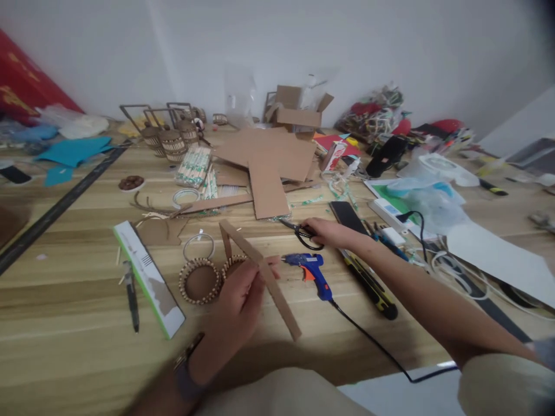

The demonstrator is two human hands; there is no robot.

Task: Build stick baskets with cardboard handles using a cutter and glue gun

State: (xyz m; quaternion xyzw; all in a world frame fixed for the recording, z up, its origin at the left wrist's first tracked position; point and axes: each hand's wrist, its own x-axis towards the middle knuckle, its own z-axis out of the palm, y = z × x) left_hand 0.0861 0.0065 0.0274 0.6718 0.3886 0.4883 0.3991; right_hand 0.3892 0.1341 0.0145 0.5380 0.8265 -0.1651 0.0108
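My left hand [243, 294] is closed around a narrow, folded cardboard strip [277, 300], which slants above the table. Farther out, my right hand [325, 232] has its fingers on the handles of black scissors [300, 231], whose blades point left toward a cardboard sheet [269, 193]. Between my hands lies a blue glue gun [312, 266] with an orange trigger, its cord running toward me. Just beyond my left hand are two round rings edged with small sticks; the left ring [200, 281] shows fully and the other is partly hidden. A roll of tape [198, 247] touches them from behind.
A utility knife [370, 286] and a black phone-like slab [348, 216] lie to the right. On the left are a long white-and-green box [150, 280] and a black pen [131, 297]. Small stick-covered buckets [173, 144] and an open carton [299, 112] stand at the back.
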